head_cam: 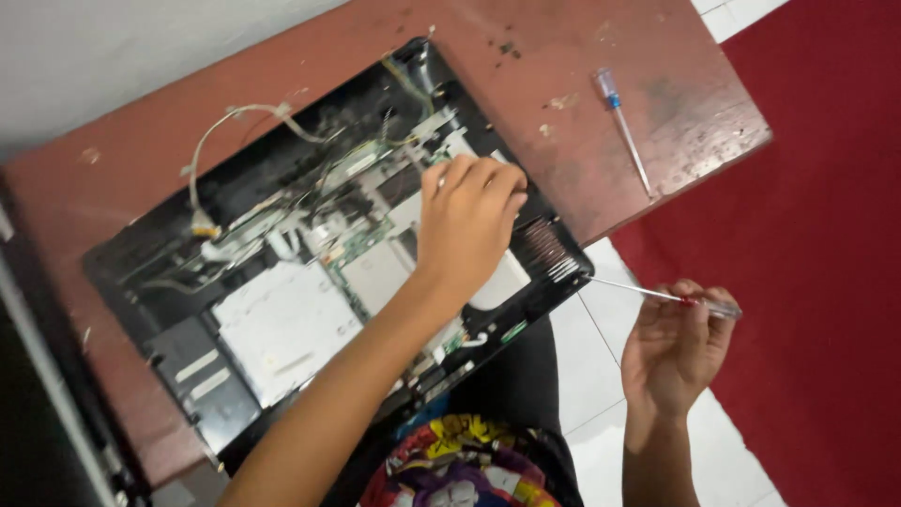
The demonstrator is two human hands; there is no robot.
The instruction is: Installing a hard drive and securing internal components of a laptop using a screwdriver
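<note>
Left hand (pixel 466 221) rests palm down on the opened laptop (pixel 310 253), fingers curled, fingertips (pixel 483 169) pressing onto the parts near the upper right corner of the case. Whether the fingers pinch a small part beneath them cannot be told, since the hand covers that spot. Right hand (pixel 671 347) is off the desk, below and to the right of the laptop, over the white floor tiles (pixel 587 366). It grips a screwdriver (pixel 657 296) by its clear handle with a red band; the thin shaft points left, and its tip lies close to the right edge of the laptop, just beside the copper cooling fins (pixel 546 246).

Laptop position: it lies at an angle across a worn reddish-brown desk (pixel 563 56), cover removed, inner parts exposed. Visible inside are a green circuit board (pixel 361 239), a large silver metal plate (pixel 282 324) at lower left, and loose white cables (pixel 221 131) that loop out over the upper left edge of the case.

A second screwdriver (pixel 621 127), with a clear handle and a blue band, lies alone on the desk near its right end, well apart from both hands. A red carpet (pixel 826 235) covers the floor to the right. A colourful printed garment (pixel 460 465) shows at the bottom edge, beneath the left forearm.
</note>
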